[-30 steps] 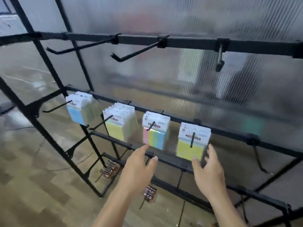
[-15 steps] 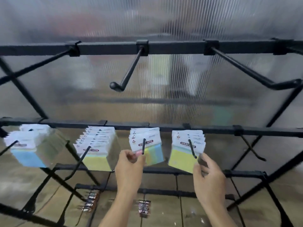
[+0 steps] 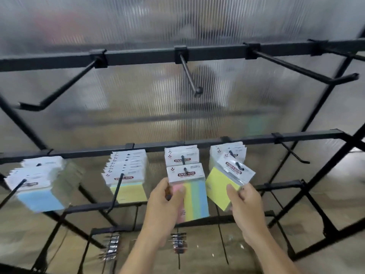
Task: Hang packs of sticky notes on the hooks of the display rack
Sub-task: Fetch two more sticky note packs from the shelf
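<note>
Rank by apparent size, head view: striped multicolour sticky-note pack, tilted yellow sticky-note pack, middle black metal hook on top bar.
1-2. Tie: striped multicolour sticky-note pack and tilted yellow sticky-note pack look alike; tilt makes it unsure.
3. Smallest: middle black metal hook, foreshortened.

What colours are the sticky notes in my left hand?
Vertical stripes of pink, yellow, green and blue on the white-headed sticky note pack; head view.

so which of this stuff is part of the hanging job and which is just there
Job: left hand gripping rainbow-striped sticky note pack; right hand gripping yellow sticky note pack; black metal display rack.
Just there: small metallic packs hanging on bottom row; ribbed translucent panel.
</note>
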Demonstrator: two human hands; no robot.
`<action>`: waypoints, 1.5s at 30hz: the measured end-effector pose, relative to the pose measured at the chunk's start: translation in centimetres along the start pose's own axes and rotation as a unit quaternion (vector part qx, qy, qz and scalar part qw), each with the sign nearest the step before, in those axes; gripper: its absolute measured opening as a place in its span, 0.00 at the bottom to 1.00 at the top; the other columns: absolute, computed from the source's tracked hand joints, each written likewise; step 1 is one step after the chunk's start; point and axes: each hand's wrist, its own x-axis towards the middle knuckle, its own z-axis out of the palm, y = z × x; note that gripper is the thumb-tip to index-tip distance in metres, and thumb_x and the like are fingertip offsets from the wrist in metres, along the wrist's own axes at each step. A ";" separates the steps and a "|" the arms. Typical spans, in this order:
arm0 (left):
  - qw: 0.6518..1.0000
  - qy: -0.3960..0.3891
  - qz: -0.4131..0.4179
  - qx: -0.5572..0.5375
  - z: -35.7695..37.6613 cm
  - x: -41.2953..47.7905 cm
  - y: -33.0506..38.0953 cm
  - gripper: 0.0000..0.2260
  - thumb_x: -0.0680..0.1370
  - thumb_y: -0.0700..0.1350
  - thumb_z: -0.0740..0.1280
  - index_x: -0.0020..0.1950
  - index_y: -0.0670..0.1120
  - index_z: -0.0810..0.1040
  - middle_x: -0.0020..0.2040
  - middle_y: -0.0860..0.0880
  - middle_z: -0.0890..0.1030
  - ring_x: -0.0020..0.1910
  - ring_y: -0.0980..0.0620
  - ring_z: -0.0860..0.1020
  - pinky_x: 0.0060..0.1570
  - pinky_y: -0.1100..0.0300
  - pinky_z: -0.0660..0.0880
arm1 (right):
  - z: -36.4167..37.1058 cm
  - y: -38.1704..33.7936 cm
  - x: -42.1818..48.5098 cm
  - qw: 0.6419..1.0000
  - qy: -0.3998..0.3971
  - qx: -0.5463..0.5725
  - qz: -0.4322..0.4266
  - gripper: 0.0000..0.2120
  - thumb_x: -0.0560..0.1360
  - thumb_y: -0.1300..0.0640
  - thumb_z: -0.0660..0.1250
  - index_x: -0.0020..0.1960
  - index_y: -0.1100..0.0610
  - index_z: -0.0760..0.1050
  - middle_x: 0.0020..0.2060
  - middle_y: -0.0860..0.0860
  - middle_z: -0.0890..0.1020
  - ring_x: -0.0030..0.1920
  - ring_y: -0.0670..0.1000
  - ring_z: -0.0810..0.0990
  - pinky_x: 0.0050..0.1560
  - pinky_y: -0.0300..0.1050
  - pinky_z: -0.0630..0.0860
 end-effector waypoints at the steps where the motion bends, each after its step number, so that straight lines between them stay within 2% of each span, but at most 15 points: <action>1: 1.000 -0.007 0.014 0.000 -0.3 -0.3 0.0 0.08 0.81 0.38 0.63 0.49 0.48 0.80 0.44 0.49 0.84 0.39 0.57 0.78 0.34 0.68 0.74 | 0.0 0.0 -0.7 1.000 0.006 0.001 -0.010 0.02 0.79 0.56 0.64 0.47 0.51 0.74 0.33 0.59 0.71 0.33 0.53 0.71 0.37 0.55 0.73; 4: 0.999 -0.031 0.037 -0.006 -1.0 -1.2 0.5 0.07 0.81 0.39 0.63 0.50 0.48 0.80 0.40 0.56 0.83 0.39 0.60 0.78 0.37 0.69 0.73 | -0.6 -0.5 -2.9 0.999 0.018 0.016 -0.046 0.08 0.79 0.59 0.64 0.42 0.50 0.73 0.32 0.61 0.72 0.32 0.51 0.71 0.33 0.49 0.71; 7: 0.997 -0.047 0.063 -0.006 -1.6 -1.8 1.1 0.07 0.81 0.40 0.64 0.50 0.50 0.79 0.41 0.58 0.83 0.40 0.61 0.79 0.39 0.68 0.74 | -1.3 -1.7 -5.1 0.997 0.024 0.031 -0.073 0.16 0.79 0.63 0.62 0.36 0.50 0.67 0.23 0.43 0.69 0.25 0.41 0.65 0.27 0.35 0.63; 9: 0.995 -0.061 0.080 -0.006 -1.9 -2.2 1.2 0.07 0.81 0.39 0.64 0.50 0.50 0.78 0.39 0.59 0.83 0.38 0.63 0.78 0.38 0.70 0.73 | -1.8 -1.9 -6.4 0.995 0.037 0.041 -0.078 0.16 0.79 0.62 0.63 0.35 0.51 0.68 0.24 0.43 0.70 0.26 0.44 0.65 0.26 0.36 0.62; 11: 0.993 -0.083 0.081 -0.014 -2.1 -2.7 1.2 0.08 0.80 0.36 0.64 0.49 0.49 0.77 0.34 0.62 0.81 0.33 0.65 0.77 0.32 0.72 0.71 | -2.3 -1.8 -7.7 0.995 0.047 0.046 -0.078 0.10 0.79 0.60 0.63 0.39 0.55 0.72 0.31 0.54 0.77 0.30 0.51 0.71 0.27 0.41 0.67; 13: 0.992 -0.102 0.065 -0.019 -2.1 -3.2 0.9 0.11 0.79 0.34 0.64 0.50 0.50 0.78 0.36 0.60 0.82 0.34 0.64 0.78 0.32 0.72 0.72 | -2.9 -1.5 -9.2 0.995 0.059 0.051 -0.070 0.06 0.79 0.59 0.63 0.44 0.59 0.74 0.39 0.61 0.81 0.34 0.53 0.77 0.31 0.46 0.72; 16: 0.991 -0.125 0.040 -0.030 -1.8 -3.9 0.0 0.15 0.78 0.31 0.64 0.52 0.52 0.78 0.45 0.52 0.85 0.45 0.55 0.83 0.37 0.63 0.79 | -4.0 -1.1 -11.4 0.992 0.093 0.066 -0.050 0.07 0.79 0.61 0.63 0.44 0.53 0.77 0.39 0.52 0.85 0.37 0.49 0.82 0.32 0.43 0.76; 18: 0.989 -0.144 0.032 -0.027 -0.9 -4.3 -0.3 0.17 0.77 0.30 0.64 0.52 0.53 0.78 0.47 0.47 0.85 0.48 0.51 0.83 0.45 0.53 0.82 | -5.1 -0.9 -12.8 0.988 0.123 0.083 -0.035 0.08 0.79 0.63 0.63 0.48 0.52 0.78 0.41 0.50 0.86 0.40 0.50 0.84 0.36 0.47 0.80; 22: 0.980 -0.197 0.026 -0.010 2.2 -4.9 -0.5 0.18 0.76 0.30 0.65 0.53 0.54 0.77 0.47 0.54 0.85 0.50 0.52 0.83 0.52 0.46 0.80 | -8.5 -0.1 -14.7 0.980 0.181 0.080 -0.018 0.08 0.78 0.64 0.64 0.51 0.54 0.79 0.41 0.49 0.86 0.39 0.48 0.84 0.32 0.45 0.78; 25: 0.971 -0.238 0.028 -0.003 5.3 -5.5 -0.3 0.17 0.76 0.30 0.65 0.51 0.53 0.78 0.46 0.54 0.85 0.48 0.50 0.83 0.47 0.42 0.81 | -11.7 0.7 -15.4 0.968 0.240 0.073 -0.019 0.10 0.78 0.63 0.66 0.48 0.49 0.81 0.41 0.50 0.86 0.42 0.53 0.83 0.43 0.55 0.79; 30: 0.952 -0.302 0.038 0.026 11.6 -6.3 -0.3 0.18 0.76 0.33 0.65 0.50 0.59 0.78 0.45 0.56 0.84 0.47 0.48 0.83 0.42 0.48 0.80 | -17.4 2.2 -15.8 0.951 0.298 0.080 -0.021 0.12 0.79 0.65 0.64 0.52 0.49 0.79 0.40 0.43 0.86 0.42 0.46 0.84 0.39 0.42 0.80; 34: 0.939 -0.341 0.022 0.032 18.3 -7.2 -0.2 0.19 0.76 0.32 0.64 0.49 0.58 0.78 0.44 0.54 0.84 0.45 0.48 0.83 0.40 0.48 0.81 | -23.0 3.8 -14.9 0.939 0.334 0.084 -0.007 0.10 0.78 0.63 0.65 0.49 0.48 0.78 0.43 0.46 0.86 0.46 0.52 0.84 0.48 0.55 0.80; 36: 0.933 -0.357 0.013 0.031 22.4 -7.9 -0.1 0.18 0.76 0.31 0.64 0.51 0.56 0.78 0.44 0.53 0.84 0.45 0.48 0.84 0.42 0.47 0.82 | -26.6 4.5 -14.3 0.935 0.346 0.081 -0.005 0.11 0.78 0.63 0.65 0.47 0.48 0.78 0.42 0.46 0.86 0.44 0.51 0.84 0.49 0.57 0.80; 40: 0.919 -0.394 0.014 0.035 31.8 -9.7 0.6 0.18 0.76 0.32 0.64 0.48 0.57 0.79 0.46 0.50 0.84 0.48 0.44 0.83 0.47 0.43 0.81 | -34.8 5.6 -12.8 0.930 0.359 0.075 -0.010 0.12 0.78 0.66 0.65 0.47 0.49 0.78 0.42 0.46 0.86 0.42 0.49 0.84 0.46 0.52 0.79; 45: 0.907 -0.422 0.009 0.014 43.0 -11.9 2.0 0.17 0.78 0.32 0.64 0.52 0.56 0.77 0.47 0.52 0.84 0.47 0.48 0.83 0.42 0.52 0.83 | -44.9 7.0 -10.8 0.928 0.372 0.024 0.004 0.10 0.78 0.64 0.65 0.50 0.49 0.76 0.39 0.42 0.86 0.40 0.47 0.84 0.42 0.45 0.78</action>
